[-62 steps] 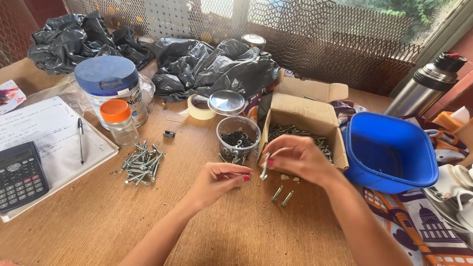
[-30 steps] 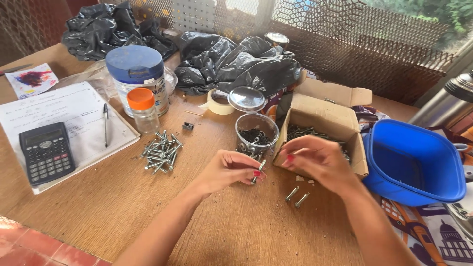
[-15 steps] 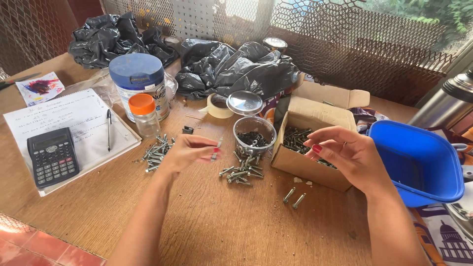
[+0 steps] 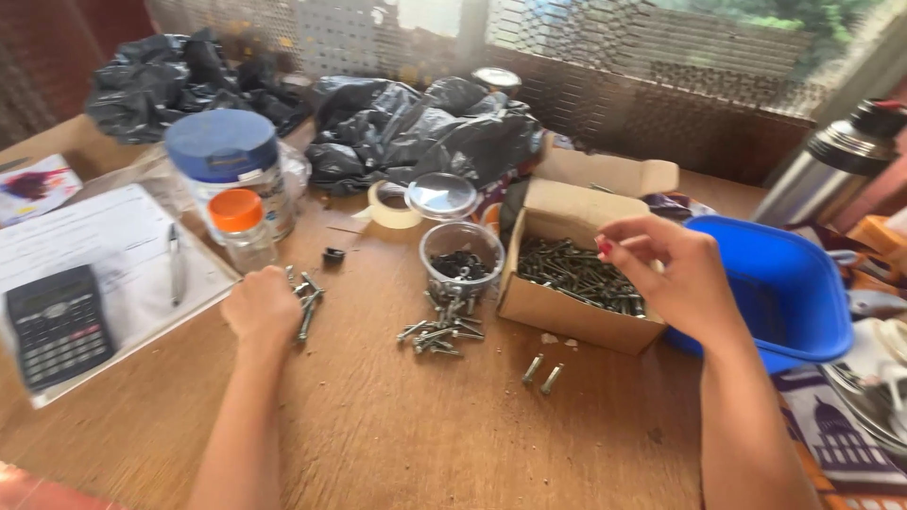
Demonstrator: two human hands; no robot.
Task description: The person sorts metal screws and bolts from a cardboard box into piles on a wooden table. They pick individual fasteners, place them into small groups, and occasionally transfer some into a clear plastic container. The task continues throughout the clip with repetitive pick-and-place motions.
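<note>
— What's going on at the wooden table (image 4: 397,425) right now?

— Sorting hardware, by the look of it. The left hand (image 4: 260,307) sits knuckles-up on a small heap of grey metal screws (image 4: 307,293), just beside the little clear bottle with the orange cap (image 4: 241,227). Its fingers are curled down over the heap, so I'd judge it's setting down or gathering screws there; whether anything is actually pinched underneath, I cannot tell.

— And the other one?

— The right hand (image 4: 666,274) hovers above the open brown cardboard box full of dark screws (image 4: 576,274). Thumb and forefinger are drawn close together, the other fingers loosely bent. It's blurred, so I can't say whether a screw sits between the tips.

— Where else are screws lying?

— A second loose pile (image 4: 439,331) rests at the foot of the round clear plastic jar (image 4: 461,257), which holds dark pieces itself, its clear lid (image 4: 442,195) lying behind it. Two single bolts (image 4: 541,373) lie apart in front of the box.

— What would the next pick need?

— I'd guess a fine pinch into the box to lift one piece without dragging its neighbours out.

— Anything near the edges?

— A blue plastic tub (image 4: 784,293) touches the box on its right; a black calculator (image 4: 57,326) lies on white paper at the left.
</note>
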